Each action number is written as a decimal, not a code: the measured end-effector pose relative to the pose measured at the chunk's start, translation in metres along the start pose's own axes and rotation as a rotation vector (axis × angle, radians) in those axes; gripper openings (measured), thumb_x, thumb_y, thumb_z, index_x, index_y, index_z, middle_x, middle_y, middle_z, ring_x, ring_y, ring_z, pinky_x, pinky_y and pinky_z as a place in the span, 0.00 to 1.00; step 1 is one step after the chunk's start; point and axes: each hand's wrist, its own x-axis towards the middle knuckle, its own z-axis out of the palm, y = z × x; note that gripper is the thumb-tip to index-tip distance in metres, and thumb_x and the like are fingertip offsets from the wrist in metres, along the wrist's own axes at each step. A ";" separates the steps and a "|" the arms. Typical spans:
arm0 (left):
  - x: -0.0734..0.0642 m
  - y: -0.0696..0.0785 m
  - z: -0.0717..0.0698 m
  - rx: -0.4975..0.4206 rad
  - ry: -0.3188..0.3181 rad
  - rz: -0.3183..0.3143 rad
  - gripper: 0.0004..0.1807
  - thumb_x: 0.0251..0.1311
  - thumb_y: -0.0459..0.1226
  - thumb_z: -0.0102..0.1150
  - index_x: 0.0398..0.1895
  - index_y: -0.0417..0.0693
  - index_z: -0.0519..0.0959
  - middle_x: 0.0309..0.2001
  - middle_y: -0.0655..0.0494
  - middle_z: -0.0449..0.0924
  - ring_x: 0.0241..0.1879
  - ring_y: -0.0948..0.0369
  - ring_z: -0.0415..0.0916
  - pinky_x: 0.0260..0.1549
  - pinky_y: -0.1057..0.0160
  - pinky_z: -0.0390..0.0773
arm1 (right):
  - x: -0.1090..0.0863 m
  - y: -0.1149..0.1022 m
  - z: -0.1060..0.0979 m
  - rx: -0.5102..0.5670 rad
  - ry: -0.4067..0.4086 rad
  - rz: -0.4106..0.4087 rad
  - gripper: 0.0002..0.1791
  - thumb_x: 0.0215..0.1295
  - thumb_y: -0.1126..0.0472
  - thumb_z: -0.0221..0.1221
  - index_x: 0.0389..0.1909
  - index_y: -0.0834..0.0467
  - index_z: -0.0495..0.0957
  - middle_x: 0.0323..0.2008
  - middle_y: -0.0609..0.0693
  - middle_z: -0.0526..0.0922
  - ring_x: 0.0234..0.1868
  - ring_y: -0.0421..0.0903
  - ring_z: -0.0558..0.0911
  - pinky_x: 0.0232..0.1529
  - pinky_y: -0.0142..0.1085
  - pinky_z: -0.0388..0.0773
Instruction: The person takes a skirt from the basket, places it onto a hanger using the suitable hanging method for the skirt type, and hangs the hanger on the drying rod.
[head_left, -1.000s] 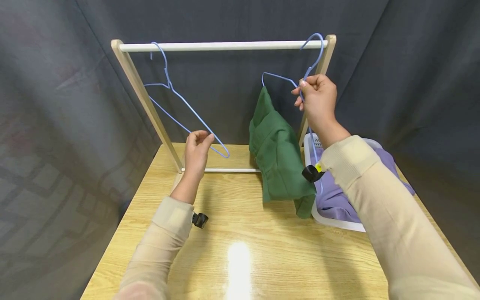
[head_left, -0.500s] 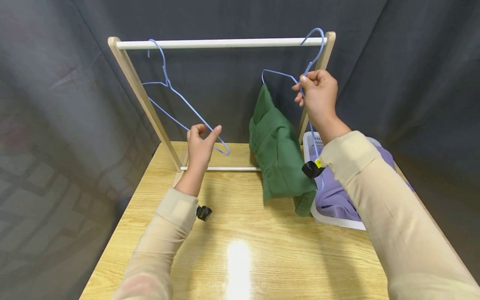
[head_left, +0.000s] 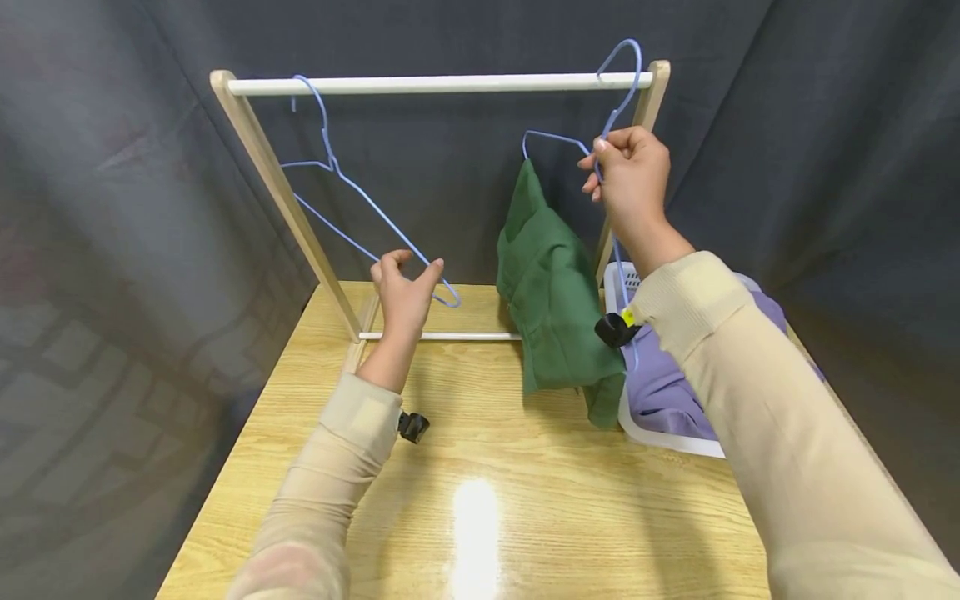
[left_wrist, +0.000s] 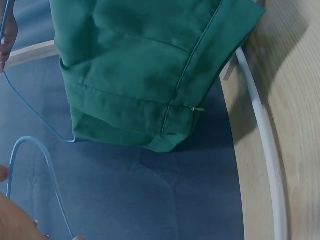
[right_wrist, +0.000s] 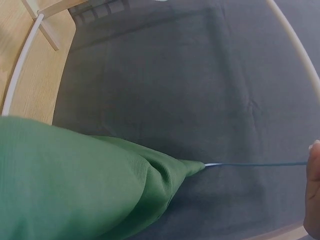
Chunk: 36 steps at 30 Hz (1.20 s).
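Note:
In the head view my right hand point(head_left: 636, 179) pinches a blue wire hanger point(head_left: 555, 136) just below its hook, fingertips on the wire. The hook rises above the rail's right end; whether it bears on the rail is unclear. A green garment point(head_left: 555, 292) with a small zip pull, plainer in the left wrist view, drapes from this hanger. My left hand point(head_left: 403, 296) is at the lower right corner of a second blue hanger point(head_left: 367, 200), thumb and fingers apart around the wire. That hanger hangs bare from the rail's left end.
A small rack with a white rail point(head_left: 450, 84) and wooden side posts point(head_left: 281, 196) stands on the wooden table point(head_left: 570, 517). At right, a white basket point(head_left: 667, 443) holds purple cloth point(head_left: 667, 392). A dark curtain point(head_left: 420, 33) hangs behind.
My right hand and its hanger have risen slightly, the hook now higher over the rail. The left thumb has spread away from the fingers. The head view has shifted a little.

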 end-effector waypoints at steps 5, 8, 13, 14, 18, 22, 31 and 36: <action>-0.001 -0.001 0.002 -0.021 0.021 -0.007 0.27 0.43 0.40 0.62 0.46 0.39 0.65 0.49 0.49 0.56 0.52 0.58 0.55 0.50 0.65 0.58 | 0.003 0.001 0.005 0.018 0.019 0.012 0.05 0.58 0.71 0.50 0.25 0.62 0.66 0.15 0.52 0.75 0.06 0.39 0.69 0.07 0.24 0.63; 0.000 -0.002 0.002 -0.047 0.042 -0.021 0.26 0.42 0.36 0.62 0.46 0.38 0.65 0.50 0.49 0.54 0.52 0.58 0.55 0.50 0.65 0.58 | 0.004 0.001 0.007 0.022 0.029 0.025 0.05 0.58 0.71 0.50 0.25 0.62 0.66 0.15 0.52 0.74 0.06 0.39 0.69 0.07 0.24 0.64; -0.002 -0.005 0.001 -0.099 0.074 -0.058 0.26 0.42 0.34 0.61 0.46 0.38 0.65 0.51 0.49 0.52 0.51 0.58 0.55 0.50 0.67 0.58 | 0.004 0.004 0.009 0.012 0.037 0.038 0.05 0.59 0.71 0.49 0.25 0.62 0.66 0.16 0.52 0.74 0.06 0.39 0.69 0.07 0.24 0.65; -0.002 -0.005 0.001 -0.110 0.074 -0.066 0.26 0.42 0.34 0.61 0.47 0.38 0.65 0.51 0.49 0.52 0.51 0.58 0.55 0.49 0.66 0.58 | 0.004 0.004 0.009 0.009 0.039 0.040 0.05 0.59 0.71 0.49 0.25 0.62 0.66 0.16 0.52 0.74 0.06 0.39 0.69 0.07 0.24 0.65; -0.004 -0.005 -0.002 -0.162 0.050 -0.115 0.28 0.42 0.34 0.61 0.49 0.38 0.62 0.54 0.49 0.49 0.52 0.57 0.53 0.48 0.66 0.61 | 0.004 0.007 0.008 0.000 0.042 0.055 0.05 0.59 0.71 0.49 0.25 0.61 0.66 0.17 0.52 0.74 0.07 0.39 0.69 0.08 0.24 0.65; -0.005 -0.005 -0.006 -0.199 0.013 -0.168 0.30 0.44 0.35 0.60 0.52 0.41 0.59 0.57 0.49 0.44 0.56 0.54 0.50 0.50 0.63 0.60 | 0.004 0.009 0.006 -0.011 0.030 0.057 0.04 0.59 0.70 0.49 0.26 0.61 0.66 0.17 0.52 0.74 0.07 0.39 0.70 0.08 0.25 0.65; -0.007 -0.006 -0.006 -0.319 0.010 -0.210 0.32 0.45 0.32 0.58 0.54 0.40 0.56 0.53 0.42 0.55 0.50 0.53 0.57 0.48 0.63 0.61 | 0.005 0.014 0.001 -0.032 0.009 0.085 0.03 0.60 0.69 0.49 0.27 0.62 0.66 0.17 0.52 0.75 0.08 0.39 0.70 0.09 0.25 0.66; -0.006 -0.008 -0.007 -0.428 -0.020 -0.264 0.32 0.47 0.30 0.57 0.55 0.41 0.54 0.54 0.43 0.52 0.45 0.56 0.59 0.48 0.64 0.61 | 0.003 0.018 -0.003 -0.019 0.004 0.091 0.04 0.60 0.69 0.49 0.27 0.62 0.66 0.17 0.52 0.75 0.08 0.39 0.70 0.09 0.24 0.66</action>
